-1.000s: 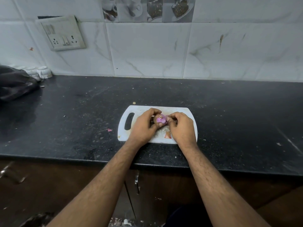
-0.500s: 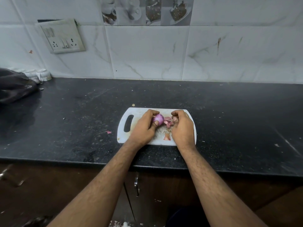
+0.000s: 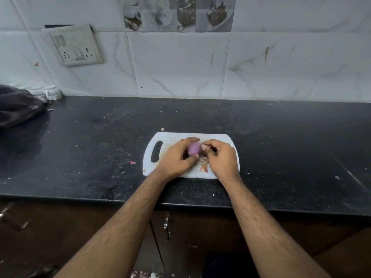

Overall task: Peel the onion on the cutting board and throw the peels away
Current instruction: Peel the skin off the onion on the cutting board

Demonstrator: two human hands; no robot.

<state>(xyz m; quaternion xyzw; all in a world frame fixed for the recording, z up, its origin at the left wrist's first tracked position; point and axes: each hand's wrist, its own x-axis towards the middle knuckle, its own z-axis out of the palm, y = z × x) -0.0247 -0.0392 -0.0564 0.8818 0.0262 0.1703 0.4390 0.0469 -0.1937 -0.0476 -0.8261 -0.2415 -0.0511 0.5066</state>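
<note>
A small purple onion [image 3: 194, 148] sits in the curled fingers of my left hand [image 3: 176, 157], held just above the white cutting board [image 3: 170, 140]. My right hand [image 3: 220, 157] is right beside it, thumb tip touching the onion's right side, fingers curled; a thin bit of peel seems pinched in them, mostly hidden. Loose pinkish peels [image 3: 203, 167] lie on the board between and under my hands. Much of the board is covered by both hands.
The board lies on a black stone counter [image 3: 291, 147] near its front edge. A dark bag [image 3: 18, 109] and white lids [image 3: 51, 92] sit at the far left by the tiled wall. A pink peel scrap [image 3: 132, 162] lies left of the board. Brown cabinet doors are below.
My left hand has turned the onion, showing more smooth purple surface. My right hand has come back in close to it; the peel strip seen beside the onion half a second ago is gone from view.
</note>
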